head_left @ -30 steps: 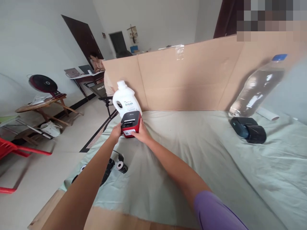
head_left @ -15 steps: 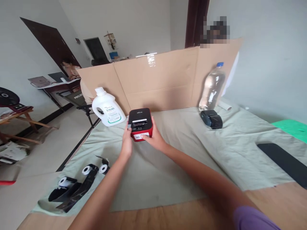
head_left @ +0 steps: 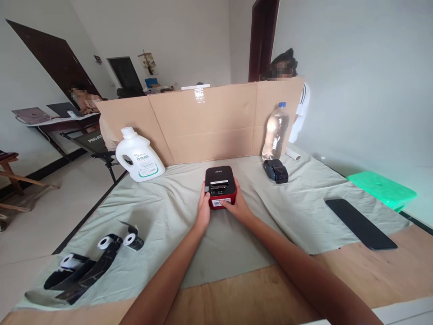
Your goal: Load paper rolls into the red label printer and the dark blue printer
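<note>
A small red and black label printer (head_left: 220, 186) rests on the pale green cloth (head_left: 176, 212) in the middle of the table. My left hand (head_left: 203, 210) grips its left side with the fingers curled round it. On its right side and front lies my right hand (head_left: 238, 206), thumb across the white sticker. Both forearms reach in from the bottom edge.
A white detergent jug (head_left: 138, 156) stands at the back left, a clear water bottle (head_left: 275, 132) and a black device (head_left: 276, 171) at the back right, before a cardboard screen (head_left: 199, 122). Black label rolls (head_left: 91, 262) lie front left, a dark phone (head_left: 360, 223) right. A person stands behind the screen.
The printer has travelled rightward with both hands, away from the detergent jug, and now sits at the cloth's centre. The head view swung right and pulled back, showing the phone and a green stool.
</note>
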### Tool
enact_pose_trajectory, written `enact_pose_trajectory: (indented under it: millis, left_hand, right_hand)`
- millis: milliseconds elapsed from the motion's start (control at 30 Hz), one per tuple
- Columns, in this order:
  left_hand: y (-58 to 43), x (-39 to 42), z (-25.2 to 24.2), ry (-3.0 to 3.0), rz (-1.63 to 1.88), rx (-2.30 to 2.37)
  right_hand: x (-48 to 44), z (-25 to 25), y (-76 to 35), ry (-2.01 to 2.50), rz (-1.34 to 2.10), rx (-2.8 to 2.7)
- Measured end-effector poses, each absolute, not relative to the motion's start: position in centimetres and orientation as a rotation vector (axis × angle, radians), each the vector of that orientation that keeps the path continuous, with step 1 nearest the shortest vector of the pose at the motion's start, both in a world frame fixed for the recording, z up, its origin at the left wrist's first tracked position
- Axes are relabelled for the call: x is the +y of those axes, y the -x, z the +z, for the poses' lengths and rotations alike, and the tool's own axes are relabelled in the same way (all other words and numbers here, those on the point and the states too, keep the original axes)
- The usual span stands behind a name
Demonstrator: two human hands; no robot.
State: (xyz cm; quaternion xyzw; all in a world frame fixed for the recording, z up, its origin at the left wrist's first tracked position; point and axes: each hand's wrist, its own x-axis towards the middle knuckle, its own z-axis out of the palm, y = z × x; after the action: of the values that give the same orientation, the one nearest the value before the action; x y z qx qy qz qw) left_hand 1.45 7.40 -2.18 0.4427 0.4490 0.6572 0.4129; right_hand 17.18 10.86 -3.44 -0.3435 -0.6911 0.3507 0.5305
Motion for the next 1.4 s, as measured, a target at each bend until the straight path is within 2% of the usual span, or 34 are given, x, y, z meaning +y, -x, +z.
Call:
enact_pose_trajectory:
  millis: [400,1400]
  left_hand:
    - [-1.3,6.3,-2.3,-1.2,1.608,1.189]
    - [-1.8,5.1,-1.9,-1.227,1.704,1.202]
  right_hand:
    - [10.8,-3.4,-17.3,0.828,0.959,-1.649]
    - [10.7,-3.9,-17.5,0.762,0.93,-1.696]
